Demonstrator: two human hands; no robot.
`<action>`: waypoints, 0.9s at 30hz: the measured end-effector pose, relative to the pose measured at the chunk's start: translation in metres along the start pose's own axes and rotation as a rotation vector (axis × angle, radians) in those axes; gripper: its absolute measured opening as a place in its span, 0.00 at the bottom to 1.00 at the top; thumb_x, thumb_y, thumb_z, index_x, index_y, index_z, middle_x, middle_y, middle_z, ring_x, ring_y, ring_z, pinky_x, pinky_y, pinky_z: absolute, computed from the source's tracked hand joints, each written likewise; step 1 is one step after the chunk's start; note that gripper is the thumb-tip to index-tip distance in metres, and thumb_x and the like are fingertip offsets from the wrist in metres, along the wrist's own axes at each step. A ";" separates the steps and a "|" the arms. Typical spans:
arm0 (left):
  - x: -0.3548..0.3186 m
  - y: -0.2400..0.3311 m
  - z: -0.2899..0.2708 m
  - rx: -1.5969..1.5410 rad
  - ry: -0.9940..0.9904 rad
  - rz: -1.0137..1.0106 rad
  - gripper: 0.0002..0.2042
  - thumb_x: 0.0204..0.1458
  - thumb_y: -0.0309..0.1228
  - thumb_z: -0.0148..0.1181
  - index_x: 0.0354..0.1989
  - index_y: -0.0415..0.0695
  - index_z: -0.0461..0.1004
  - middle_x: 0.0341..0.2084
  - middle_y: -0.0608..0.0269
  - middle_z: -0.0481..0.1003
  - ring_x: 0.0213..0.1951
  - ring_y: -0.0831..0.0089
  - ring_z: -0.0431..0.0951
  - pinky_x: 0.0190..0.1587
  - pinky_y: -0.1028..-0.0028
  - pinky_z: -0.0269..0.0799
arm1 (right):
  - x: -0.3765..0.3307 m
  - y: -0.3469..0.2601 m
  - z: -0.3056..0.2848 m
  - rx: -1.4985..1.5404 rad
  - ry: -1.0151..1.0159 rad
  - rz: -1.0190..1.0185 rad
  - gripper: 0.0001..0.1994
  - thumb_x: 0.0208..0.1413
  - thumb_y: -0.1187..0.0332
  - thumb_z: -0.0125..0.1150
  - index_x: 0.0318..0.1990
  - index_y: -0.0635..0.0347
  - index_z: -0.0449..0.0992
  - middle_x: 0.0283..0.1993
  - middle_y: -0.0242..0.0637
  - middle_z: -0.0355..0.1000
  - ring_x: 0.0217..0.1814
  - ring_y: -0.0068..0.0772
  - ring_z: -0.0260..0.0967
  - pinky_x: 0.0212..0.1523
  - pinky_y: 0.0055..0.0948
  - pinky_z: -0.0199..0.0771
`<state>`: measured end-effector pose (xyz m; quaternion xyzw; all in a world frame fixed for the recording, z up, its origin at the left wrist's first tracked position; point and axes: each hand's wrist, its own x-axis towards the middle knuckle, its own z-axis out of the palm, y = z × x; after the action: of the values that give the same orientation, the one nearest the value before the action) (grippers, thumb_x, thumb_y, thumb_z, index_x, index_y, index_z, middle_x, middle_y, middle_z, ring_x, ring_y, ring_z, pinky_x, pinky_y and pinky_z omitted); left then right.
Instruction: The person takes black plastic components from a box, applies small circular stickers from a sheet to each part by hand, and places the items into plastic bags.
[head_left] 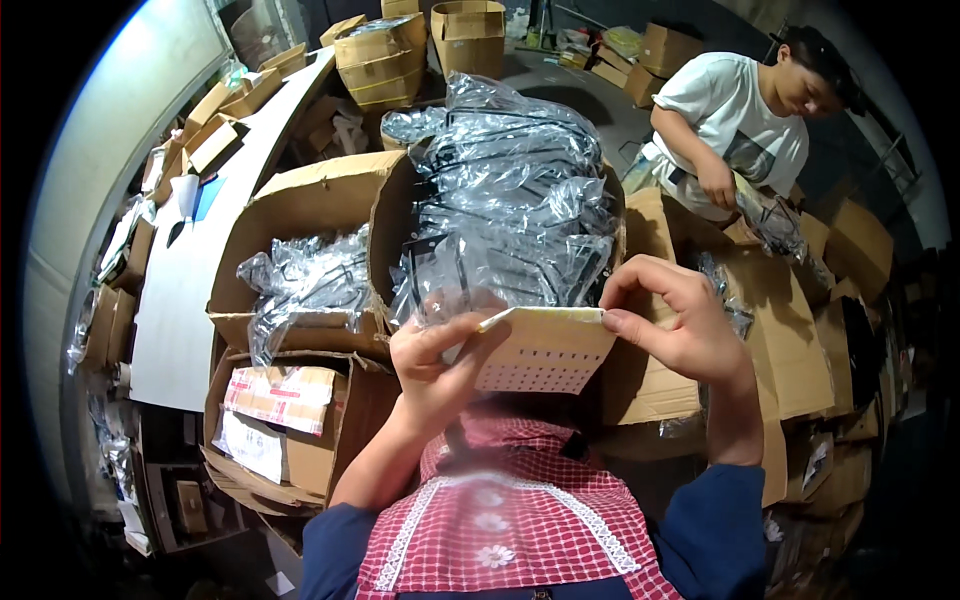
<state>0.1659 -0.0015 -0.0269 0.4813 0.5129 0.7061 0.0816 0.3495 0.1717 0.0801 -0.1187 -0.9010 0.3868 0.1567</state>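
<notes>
My left hand holds the left end of a cream sticker sheet dotted with small labels, thumb on top. At the sheet's upper right corner my right hand pinches its edge between thumb and fingers. Just behind the sheet, a big heap of clear plastic bags with dark items inside fills an open cardboard box. My red checked apron shows below the hands.
An open box with more clear bags sits at left, above a box with paper labels. A white table runs along the left. A person in a white shirt handles a bag at upper right among stacked boxes.
</notes>
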 end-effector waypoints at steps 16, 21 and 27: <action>0.045 -0.044 -0.025 -2.357 -0.136 -0.626 0.10 0.55 0.22 0.49 0.20 0.42 0.68 0.18 0.62 0.68 0.18 0.76 0.69 0.18 0.75 0.65 | 0.027 -0.026 0.008 0.316 0.198 -0.385 0.03 0.57 0.71 0.54 0.36 0.58 0.69 0.58 0.45 0.67 0.64 0.39 0.61 0.62 0.37 0.62; 0.018 -0.020 0.025 -2.745 -0.038 -0.474 0.13 0.51 0.16 0.45 0.15 0.37 0.69 0.15 0.59 0.68 0.14 0.72 0.70 0.13 0.74 0.67 | 0.070 0.002 0.045 0.443 0.068 -0.344 0.04 0.60 0.71 0.55 0.38 0.61 0.69 0.55 0.44 0.67 0.63 0.39 0.62 0.62 0.37 0.61; 0.016 -0.020 0.018 -2.715 -0.064 -0.575 0.13 0.46 0.13 0.48 0.13 0.39 0.66 0.10 0.62 0.64 0.10 0.75 0.66 0.11 0.77 0.66 | 0.087 0.018 0.049 0.460 -0.020 -0.282 0.03 0.62 0.74 0.54 0.40 0.64 0.69 0.51 0.41 0.68 0.53 0.23 0.64 0.55 0.25 0.65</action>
<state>0.1639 0.0295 -0.0329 -0.0794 -0.4896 0.5943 0.6331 0.2524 0.1801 0.0516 0.0505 -0.7985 0.5570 0.2229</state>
